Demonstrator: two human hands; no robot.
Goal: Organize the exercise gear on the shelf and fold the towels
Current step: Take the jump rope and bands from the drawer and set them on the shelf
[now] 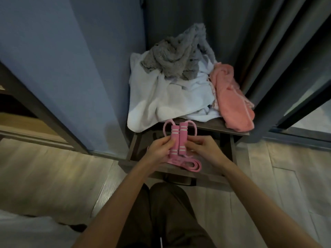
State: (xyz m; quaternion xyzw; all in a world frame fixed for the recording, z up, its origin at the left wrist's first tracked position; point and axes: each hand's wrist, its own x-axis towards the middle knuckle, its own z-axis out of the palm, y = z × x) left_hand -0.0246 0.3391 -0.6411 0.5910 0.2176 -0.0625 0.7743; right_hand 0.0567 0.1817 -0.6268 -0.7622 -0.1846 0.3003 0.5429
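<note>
Pinches the rope [174,138] by its two upright handles, left hand [159,147] and right hand [202,149] gripping from either side, above the open drawer [136,145]. Has pink bands [188,164] coiled just beneath. Faces the shelf [206,125], heaped with a grey towel [177,56] on a white towel [170,97], pink towel [231,99] at right, all unfolded.

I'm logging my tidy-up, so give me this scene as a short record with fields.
left hand: grips pink jump rope handles
right hand: pinches same handles
resistance band: pink, lying below the handles
grey towel: crumpled on white towel
pink towel: crumpled, right of white towel
stand: towels heaped on top
</note>
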